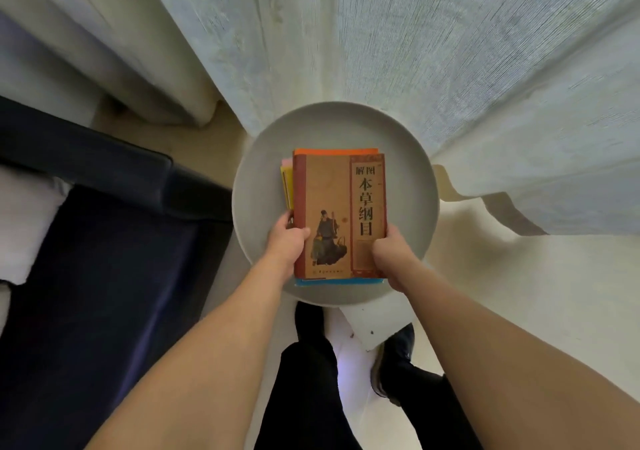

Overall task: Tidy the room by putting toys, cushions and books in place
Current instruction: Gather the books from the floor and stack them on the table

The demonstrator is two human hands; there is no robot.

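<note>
Standing over the round grey bench (pixel 408 159), you have it centred below you, with pale curtains (pixel 450 69) hanging behind its far edge and a dark sofa (pixel 104 242) just beside its left edge. On the middle of the bench lies the stack of books (pixel 337 214), square to you and reaching toward the near edge.

The top book (pixel 329 186), brown with a red spine band and a printed figure, is the largest visible item of the stack. Beneath it you can see an orange cover at the far end, yellow and pink edges at the left, and a blue edge at the near end. These lower books sit slightly out of line with the top one.

Your left hand (pixel 285 242) grips the near left corner of the stack, thumb on the top cover and fingers curled down the side. Your right hand (pixel 389 249) grips the near right corner, fingers wrapped over the edge.

Assessment: the stack looks stiff and moderately heavy. The covers appear smooth, so the misaligned lower books may slide if you tilt it. Take hold low on both long sides, fingers under the bottom book, and keep the stack level. Whether it rests fully on the bench cannot be told.
</note>
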